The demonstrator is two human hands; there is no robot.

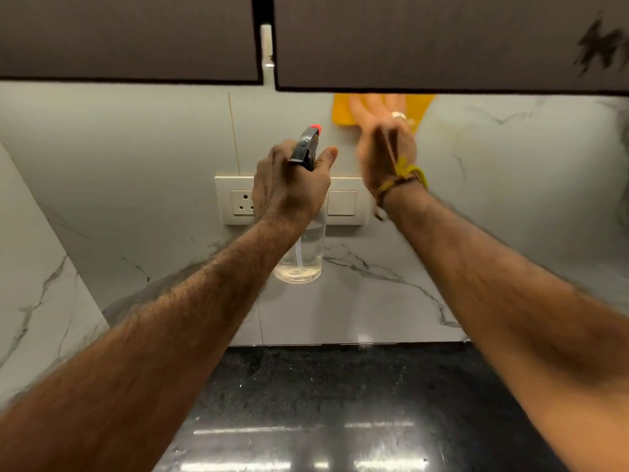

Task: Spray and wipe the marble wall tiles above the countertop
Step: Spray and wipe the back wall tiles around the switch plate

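Note:
My left hand (291, 180) grips the neck of a clear spray bottle (301, 258) with a black trigger head and a red nozzle, held upright in front of the marble wall tiles (136, 158). My right hand (384, 144) presses a yellow cloth (342, 109) flat against the tiles, high up just under the wall cabinet. Its fingers are straight, it wears a ring, and it is blurred. The top of the cloth is hidden behind the cabinet edge.
Dark wall cabinets (425, 42) hang low over the tiles. A cream switch and socket plate (238, 199) sits on the wall behind the bottle. A glossy black countertop (340, 403) runs below. A marble side wall (34, 284) closes the left.

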